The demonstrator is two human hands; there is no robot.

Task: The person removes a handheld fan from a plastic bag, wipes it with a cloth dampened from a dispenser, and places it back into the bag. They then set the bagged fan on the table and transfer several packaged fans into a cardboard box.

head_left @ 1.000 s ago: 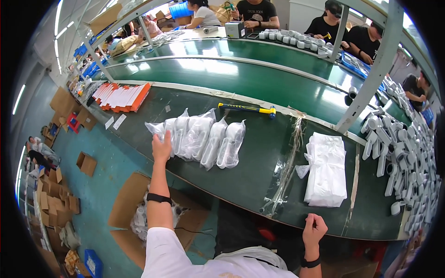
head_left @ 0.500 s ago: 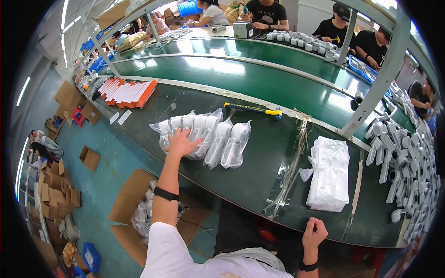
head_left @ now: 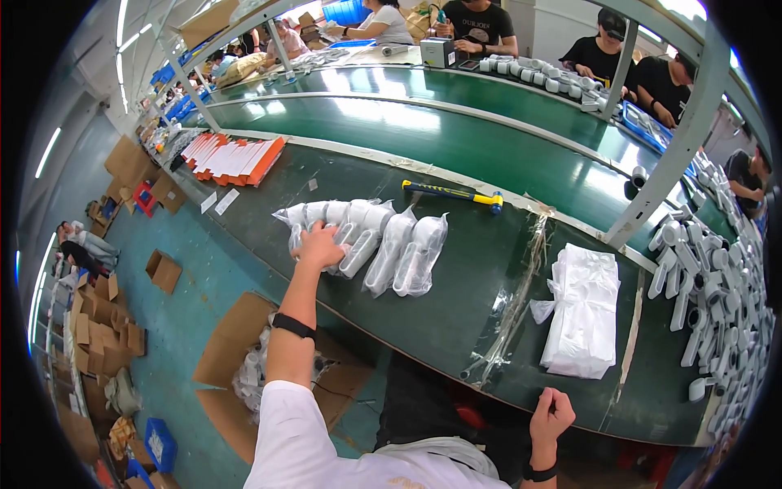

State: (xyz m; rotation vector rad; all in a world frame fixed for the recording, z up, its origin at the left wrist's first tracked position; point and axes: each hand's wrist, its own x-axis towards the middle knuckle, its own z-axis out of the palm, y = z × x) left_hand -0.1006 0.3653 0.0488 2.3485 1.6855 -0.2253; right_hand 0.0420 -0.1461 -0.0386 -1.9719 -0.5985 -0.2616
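Observation:
A row of white plastic parts in clear bags (head_left: 414, 253) lies on the dark green worktable (head_left: 456, 318), each with a rounded head and a long looped handle. My left hand (head_left: 320, 247) is on the left part of this row, its fingers bent down round the bagged parts and their tips partly hidden. My right hand (head_left: 552, 414) is a loose fist at the table's front edge, with nothing seen in it. Beyond that fist lies a stack of white plastic bags (head_left: 582, 314), bunched at its left side. A yellow and blue hammer (head_left: 453, 192) rests behind the row.
An open carton (head_left: 224, 346) holding bagged parts stands below the table's edge at left. Orange-and-white flat cards (head_left: 232, 159) lie at the far left. Loose grey-white parts (head_left: 717, 310) are heaped at right. A metal post (head_left: 664, 155) rises beside the green conveyor (head_left: 489, 134); co-workers sit beyond.
My left hand's spread fingers have drawn in and curled over the bagged parts. My right fist stays in place. The whole view has shifted slightly.

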